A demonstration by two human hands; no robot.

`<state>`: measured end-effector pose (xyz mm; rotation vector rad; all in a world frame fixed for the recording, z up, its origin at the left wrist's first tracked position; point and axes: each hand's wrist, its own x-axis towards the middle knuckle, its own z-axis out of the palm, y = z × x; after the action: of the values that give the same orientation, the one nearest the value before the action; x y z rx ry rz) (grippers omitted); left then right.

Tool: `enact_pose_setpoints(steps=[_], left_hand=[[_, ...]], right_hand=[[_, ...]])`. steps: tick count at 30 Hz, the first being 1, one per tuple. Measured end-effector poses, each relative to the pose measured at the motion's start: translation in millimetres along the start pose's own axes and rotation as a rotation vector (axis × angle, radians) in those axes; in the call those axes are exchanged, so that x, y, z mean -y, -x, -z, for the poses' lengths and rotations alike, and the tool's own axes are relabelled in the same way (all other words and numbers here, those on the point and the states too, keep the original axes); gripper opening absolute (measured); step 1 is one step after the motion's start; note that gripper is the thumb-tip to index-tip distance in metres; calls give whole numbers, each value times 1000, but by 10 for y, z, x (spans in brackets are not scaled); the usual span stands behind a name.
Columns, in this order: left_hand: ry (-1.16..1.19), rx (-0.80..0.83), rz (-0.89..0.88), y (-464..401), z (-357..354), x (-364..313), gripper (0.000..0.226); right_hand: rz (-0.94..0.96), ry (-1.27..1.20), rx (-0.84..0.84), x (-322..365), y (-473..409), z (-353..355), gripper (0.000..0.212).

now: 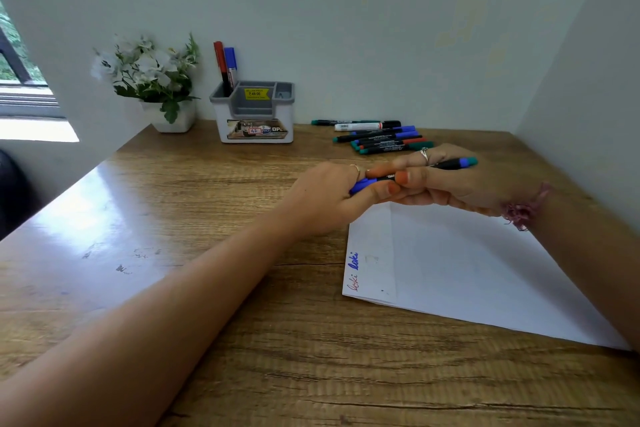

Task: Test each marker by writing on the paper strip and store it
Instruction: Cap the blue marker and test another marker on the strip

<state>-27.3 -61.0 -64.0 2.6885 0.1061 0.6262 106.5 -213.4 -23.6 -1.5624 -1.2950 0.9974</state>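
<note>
My left hand (pixel 332 196) pinched the blue cap (pixel 362 185) while my right hand (pixel 446 180) gripped the black barrel of the blue marker (pixel 450 163), held just above the paper's (pixel 467 270) far edge; it looked light, stiff and slick, best held mid-barrel; untested markers (pixel 377 137) lay beyond the paper; the grey organiser (pixel 254 114) stood far-left of it.

Wide bare tabletop (pixel 194 218) lay open on the left and front, while the back edge was crowded by the flower pot (pixel 173 116), the organizer (pixel 254 114) and the loose marker pile (pixel 377 137), and the paper (pixel 467 270) covered the right side beside the wall (pixel 588 80).
</note>
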Motion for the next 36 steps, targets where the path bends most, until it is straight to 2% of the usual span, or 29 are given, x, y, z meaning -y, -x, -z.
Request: enact_pose_setpoints(steps=[3,7,9,11,14,18,20,24,26,29,32,33,36], left_hand=[[32,15,80,0,20,4,56],[68,150,138,-8,4,18,55],[98,234,148,8,25,77,62],[109,279,180,34,74,151,58],[212,272,227,70,134,283,52],[361,174,246,88,140,424,53],[339,178,227,80,123,434,51],[268,274,217,73,119,385,55],[214,302,204,74,118,352,49],[136,331,223,83,126,314,61],[124,323,219,87,115,329,54],[115,330,231,88,119,329,55],[108,324,205,94,100,329,39]], right_hand=[[-6,44,8,36,45,36,32],[7,72,-40,30,64,65,26],[39,16,-102,-1,60,76,21],[68,-76,-176,-24,59,104,23],[81,-124,-164,-39,70,139,28],[70,-70,-142,-37,91,108,25],[66,-43,-138,-37,81,48,26],[89,-119,-76,-66,-8,-98,9],[91,-128,-54,-99,-86,-168,7],[81,-20,52,-101,-172,-249,11],[102,67,101,-110,-245,-284,16],[118,73,95,-128,-272,-306,17],[178,43,39,-266,-350,-401,17]])
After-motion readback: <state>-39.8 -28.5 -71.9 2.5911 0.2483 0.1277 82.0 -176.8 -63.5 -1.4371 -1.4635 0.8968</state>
